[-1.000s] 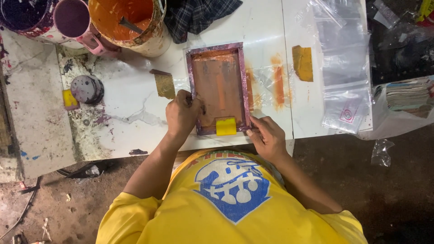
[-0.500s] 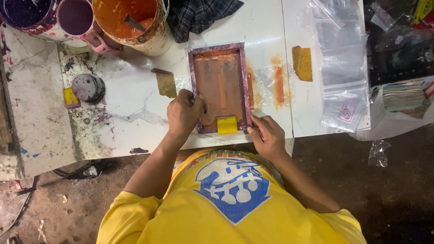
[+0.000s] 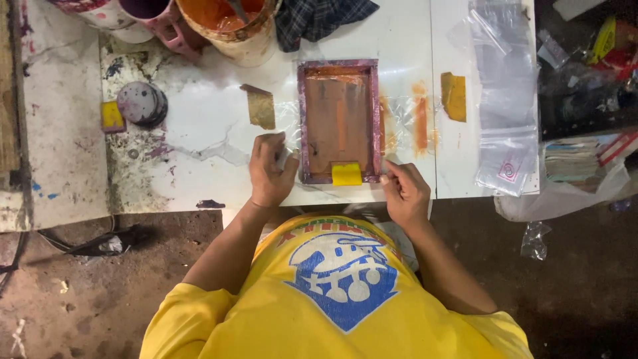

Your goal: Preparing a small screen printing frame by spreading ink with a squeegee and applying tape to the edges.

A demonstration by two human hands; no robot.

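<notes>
Nearest to me is my yellow shirt [image 3: 332, 312] with a blue print. Just past it, my left hand [image 3: 271, 171] rests on the white table [image 3: 199, 133], fingers curled and close together, touching the left edge of the screen printing frame [image 3: 339, 119]. My right hand [image 3: 404, 191] is at the frame's near right corner, and its fingers are pressed together on the clear plastic film [image 3: 399, 126] beside the frame. The frame lies flat in the middle of the table, its mesh covered with orange ink, and a small yellow squeegee [image 3: 346, 174] sits on its near edge between my hands. Further away a brownish scraper [image 3: 260, 106] lies left of the frame and a yellow card [image 3: 454, 96] right of it. At the far edge stand an orange paint bucket [image 3: 232, 23] and a checked cloth [image 3: 319, 16]
</notes>
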